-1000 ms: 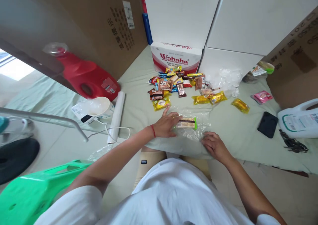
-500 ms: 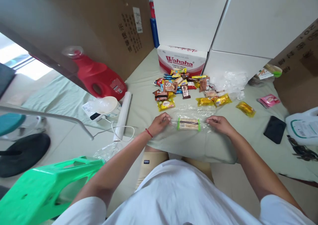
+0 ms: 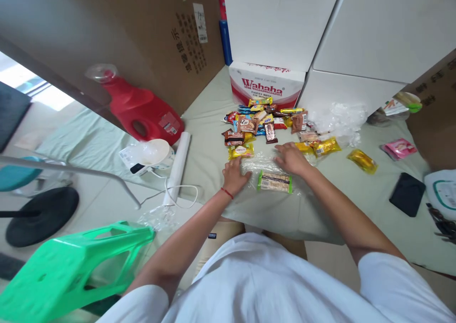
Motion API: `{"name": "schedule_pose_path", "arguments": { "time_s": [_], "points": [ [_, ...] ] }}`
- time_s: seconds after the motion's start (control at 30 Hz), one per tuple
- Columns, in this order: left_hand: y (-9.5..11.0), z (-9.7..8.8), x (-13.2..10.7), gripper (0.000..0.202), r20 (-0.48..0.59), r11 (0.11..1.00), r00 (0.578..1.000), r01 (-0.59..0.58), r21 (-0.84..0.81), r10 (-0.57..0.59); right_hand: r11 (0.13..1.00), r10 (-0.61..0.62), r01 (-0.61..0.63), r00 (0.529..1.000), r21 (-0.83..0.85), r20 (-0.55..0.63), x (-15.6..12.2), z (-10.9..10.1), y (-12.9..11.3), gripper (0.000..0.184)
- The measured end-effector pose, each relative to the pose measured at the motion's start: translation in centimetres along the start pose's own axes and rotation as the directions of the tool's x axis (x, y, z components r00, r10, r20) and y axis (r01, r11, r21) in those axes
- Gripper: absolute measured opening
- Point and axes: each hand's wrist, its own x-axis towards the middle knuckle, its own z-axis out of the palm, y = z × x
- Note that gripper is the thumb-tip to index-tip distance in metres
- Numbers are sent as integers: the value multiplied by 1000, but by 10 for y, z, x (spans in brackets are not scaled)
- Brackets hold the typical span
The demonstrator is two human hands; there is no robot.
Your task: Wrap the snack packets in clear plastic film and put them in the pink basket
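A clear plastic bag [image 3: 265,167] lies on the pale green cloth [image 3: 320,204] with a wafer bar in a green-ended wrapper [image 3: 274,182] inside it. My left hand [image 3: 234,175] rests on the bag's left edge, fingers pressed down on the film. My right hand [image 3: 291,158] lies flat on the bag's far edge, fingers stretched toward the left. Just beyond both hands sits a heap of wrapped snacks [image 3: 263,121], with yellow packets [image 3: 322,147] to its right.
A Wahaha carton [image 3: 267,83] and white boxes [image 3: 352,33] stand behind the snacks. Crumpled clear plastic [image 3: 338,118] lies right of the heap. A red jug [image 3: 140,109], white scale [image 3: 147,154], white roll [image 3: 178,164], black phone [image 3: 407,194], pink packet [image 3: 398,148], green stool [image 3: 71,270].
Both hands let go of the bag's ends, which they held stretched out, and moved to its far side. The bag with the wafer now lies flat on the cloth.
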Motion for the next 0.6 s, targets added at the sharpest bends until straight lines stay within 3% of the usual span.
{"name": "schedule_pose_path", "arguments": {
  "time_s": [0.17,0.3,0.43,0.5,0.6],
  "points": [
    [6,7,-3,84,9,998,999,33,-61,-33,986,152,-162,964,27,220,43,7,-21,37],
    [13,7,1,68,45,994,994,105,-43,-103,980,106,-152,948,132,301,48,-5,-19,16],
    [16,7,3,18,98,994,990,98,45,-102,963,-61,-5,970,271,236,23,-19,-16,24],
    [16,7,1,12,73,996,994,76,49,-79,953,-175,124,970,276,170,2,-19,-21,27],
    [13,8,-1,12,20,997,997,72,-8,-71,949,-306,288,937,126,168,-36,-9,-35,30]
  ]
}}
